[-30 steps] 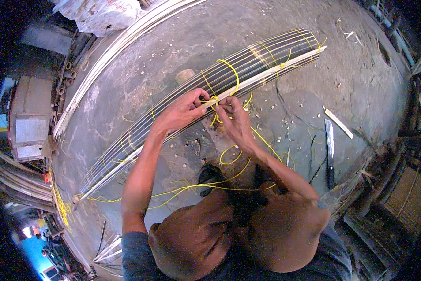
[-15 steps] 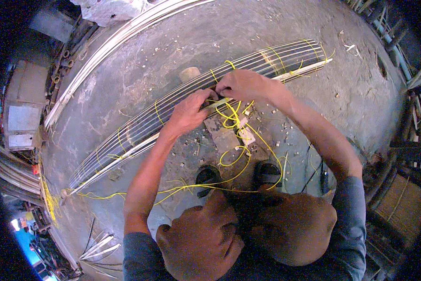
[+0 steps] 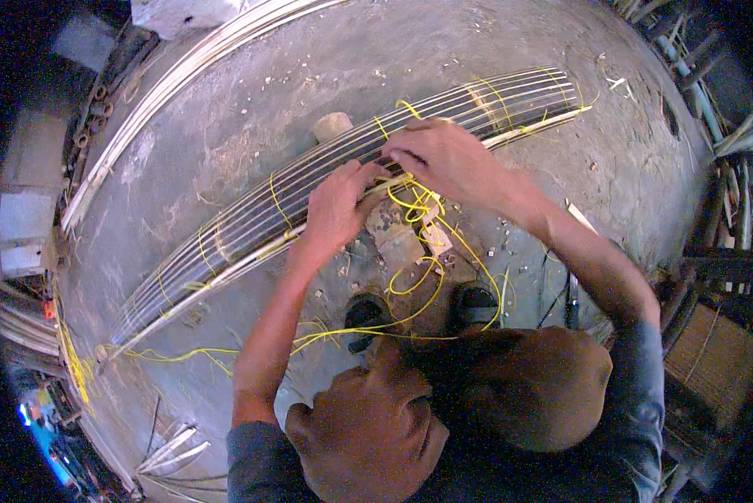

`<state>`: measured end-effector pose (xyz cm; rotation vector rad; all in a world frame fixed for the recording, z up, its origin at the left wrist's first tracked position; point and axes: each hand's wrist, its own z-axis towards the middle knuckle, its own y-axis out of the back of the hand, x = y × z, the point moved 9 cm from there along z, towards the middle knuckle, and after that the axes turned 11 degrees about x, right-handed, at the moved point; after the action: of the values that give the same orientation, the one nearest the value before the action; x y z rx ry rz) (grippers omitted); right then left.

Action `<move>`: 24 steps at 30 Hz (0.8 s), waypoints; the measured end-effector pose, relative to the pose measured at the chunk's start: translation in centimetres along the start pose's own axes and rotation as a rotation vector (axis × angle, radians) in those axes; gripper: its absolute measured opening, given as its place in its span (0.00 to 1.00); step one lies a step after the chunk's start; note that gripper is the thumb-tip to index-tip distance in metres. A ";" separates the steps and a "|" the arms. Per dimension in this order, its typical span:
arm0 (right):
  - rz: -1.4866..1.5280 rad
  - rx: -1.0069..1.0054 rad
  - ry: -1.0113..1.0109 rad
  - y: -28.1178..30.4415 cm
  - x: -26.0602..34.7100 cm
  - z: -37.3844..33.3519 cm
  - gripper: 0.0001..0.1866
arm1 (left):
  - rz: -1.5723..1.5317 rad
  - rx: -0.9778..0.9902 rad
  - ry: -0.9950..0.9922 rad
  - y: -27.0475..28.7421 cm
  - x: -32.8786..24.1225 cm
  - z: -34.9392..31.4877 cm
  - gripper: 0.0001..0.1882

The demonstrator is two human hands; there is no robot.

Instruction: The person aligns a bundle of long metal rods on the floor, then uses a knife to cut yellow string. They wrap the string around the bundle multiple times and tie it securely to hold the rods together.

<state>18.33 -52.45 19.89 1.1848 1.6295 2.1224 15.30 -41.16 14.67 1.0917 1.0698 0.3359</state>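
Head view, upper centre: the left hand gripped a slatted frame, while the right hand had bent fingers, hold unclear.

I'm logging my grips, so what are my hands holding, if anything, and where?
Left hand seems to hold the slatted frame by its near edge, around mid-length; the right hand's hold cannot be told.

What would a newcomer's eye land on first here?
Most likely the long, curved frame of thin strips, slanting across the grey floor from lower left to upper right. The left hand and right hand are close together at its middle, with tangled yellow cord below them in view.
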 end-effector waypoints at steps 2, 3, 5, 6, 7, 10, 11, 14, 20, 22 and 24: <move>0.011 -0.193 -0.126 1.4 1.6 -3.4 0.09 | -0.148 0.064 0.012 0.4 0.7 0.9 0.15; 0.012 -0.188 -0.210 0.6 2.0 -4.9 0.09 | -0.138 0.092 0.034 0.7 1.1 1.1 0.13; 0.031 -0.125 -0.326 -1.9 1.7 -6.6 0.11 | -0.130 0.123 0.051 0.6 1.5 1.4 0.14; 0.039 -0.066 -0.378 -4.5 0.8 -7.7 0.12 | -0.143 0.146 0.034 -0.1 1.1 2.0 0.14; 0.055 -0.013 -0.424 -7.0 -0.4 -8.2 0.13 | -0.144 0.111 -0.003 -0.5 1.2 2.1 0.14; 0.057 -0.075 -0.419 -10.7 -1.9 -7.6 0.16 | -0.190 0.181 0.060 -0.3 1.2 2.3 0.15; 0.092 -0.106 -0.419 -11.1 -2.1 -7.1 0.13 | -0.196 0.103 -0.003 0.0 1.4 2.2 0.14; 0.153 -0.312 -0.333 -9.9 -1.6 -6.2 0.11 | -0.231 0.164 0.052 0.2 1.2 2.3 0.13; 0.443 -0.496 -0.334 -9.6 -2.5 -6.0 0.09 | -0.376 0.199 0.143 -0.3 1.8 2.4 0.14; 0.493 -0.427 -0.415 -9.8 -2.4 -5.9 0.11 | -0.331 0.195 0.102 -0.2 1.9 2.4 0.14; 0.487 -0.409 -0.471 -10.5 -2.5 -6.5 0.09 | -0.303 0.227 0.113 -0.2 2.3 2.4 0.14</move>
<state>12.38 -54.72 9.07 1.8737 0.7153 2.0529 18.35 -41.00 13.41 1.0994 1.3789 0.0345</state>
